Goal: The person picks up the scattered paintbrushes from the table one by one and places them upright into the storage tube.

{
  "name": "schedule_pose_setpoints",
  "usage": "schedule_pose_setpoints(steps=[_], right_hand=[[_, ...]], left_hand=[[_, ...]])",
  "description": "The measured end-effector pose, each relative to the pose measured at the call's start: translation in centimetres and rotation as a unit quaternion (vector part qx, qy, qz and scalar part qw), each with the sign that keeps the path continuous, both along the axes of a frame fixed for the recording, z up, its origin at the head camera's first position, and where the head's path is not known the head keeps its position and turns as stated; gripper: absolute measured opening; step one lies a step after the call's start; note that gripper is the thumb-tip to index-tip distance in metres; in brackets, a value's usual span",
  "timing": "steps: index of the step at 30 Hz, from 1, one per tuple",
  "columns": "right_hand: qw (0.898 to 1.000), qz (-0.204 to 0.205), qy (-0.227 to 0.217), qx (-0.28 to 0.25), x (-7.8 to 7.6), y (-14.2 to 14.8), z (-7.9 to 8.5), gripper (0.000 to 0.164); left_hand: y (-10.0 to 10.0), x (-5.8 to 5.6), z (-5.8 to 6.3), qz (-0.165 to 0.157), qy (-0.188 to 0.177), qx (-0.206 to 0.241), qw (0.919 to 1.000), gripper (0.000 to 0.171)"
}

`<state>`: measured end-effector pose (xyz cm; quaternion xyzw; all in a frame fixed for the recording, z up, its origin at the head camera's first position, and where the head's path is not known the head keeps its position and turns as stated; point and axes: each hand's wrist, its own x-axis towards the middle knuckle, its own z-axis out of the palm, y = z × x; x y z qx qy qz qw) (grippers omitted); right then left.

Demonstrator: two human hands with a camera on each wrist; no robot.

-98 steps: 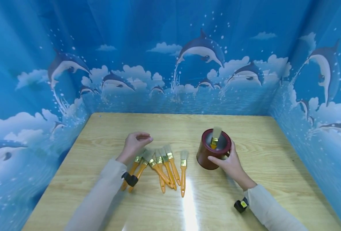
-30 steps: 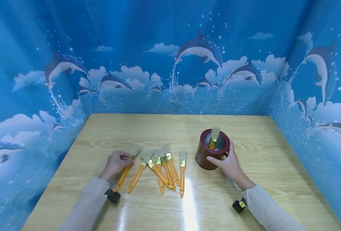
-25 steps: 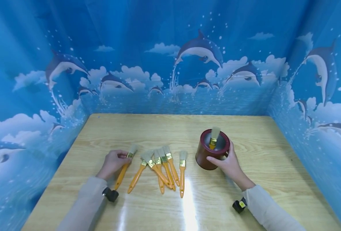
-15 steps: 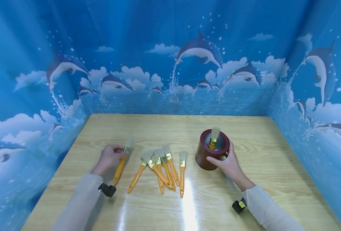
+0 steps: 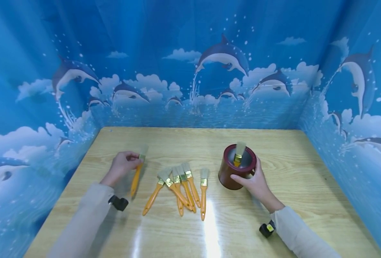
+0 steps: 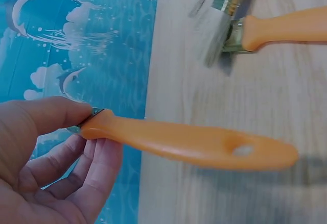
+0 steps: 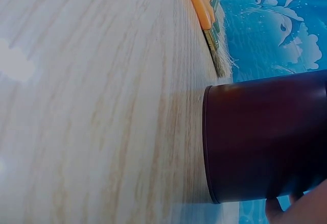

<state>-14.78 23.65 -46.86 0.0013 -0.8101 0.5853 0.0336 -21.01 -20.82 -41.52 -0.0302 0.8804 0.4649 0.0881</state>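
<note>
My left hand [image 5: 122,165] pinches a paintbrush [image 5: 136,179] at its metal band, between thumb and fingers. The orange handle [image 6: 194,142] hangs toward the wrist camera, and a shadow falls on the table beside its tip. On the right, my right hand [image 5: 256,182] grips the side of a dark red canister [image 5: 230,175] that stands on the table. One paintbrush [image 5: 239,154] stands in the canister with its bristles up. In the right wrist view the canister [image 7: 265,137] appears sideways, with fingertips at its lower edge.
Several more paintbrushes [image 5: 180,190] with orange handles lie in an overlapping group mid-table. One paintbrush [image 5: 204,195] lies apart, between that group and the canister. A blue dolphin-print curtain [image 5: 190,64] borders the wooden table [image 5: 274,143] at the back and sides.
My left hand took hold of the leftmost paintbrush, drew it left out of the group and raised it from the table. The right hand keeps its grip on the canister.
</note>
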Motion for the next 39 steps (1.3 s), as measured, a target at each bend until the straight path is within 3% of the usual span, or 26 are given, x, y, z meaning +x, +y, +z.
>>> schedule_pose_setpoints(steps=[11,20,29,39], right_hand=[[1.000,0.003,-0.011,-0.006,0.0,0.0,0.0,0.105],[1.000,0.000,-0.006,0.001,-0.2,0.1,-0.1,0.106],[1.000,-0.006,0.003,0.009,-0.4,0.2,0.1,0.105],[1.000,-0.005,0.002,0.008,-0.3,0.2,-0.2,0.105]], left_hand=[[1.7,-1.3,2.5,0.014,-0.005,0.021,0.9997,0.040],[4.5,-2.3,4.0,0.000,-0.010,0.109,0.9940,0.045],[8.9,-3.1,5.2,-0.031,0.017,0.206,0.9780,0.038],[13.9,-3.1,7.0,-0.062,0.052,0.292,0.9531,0.026]])
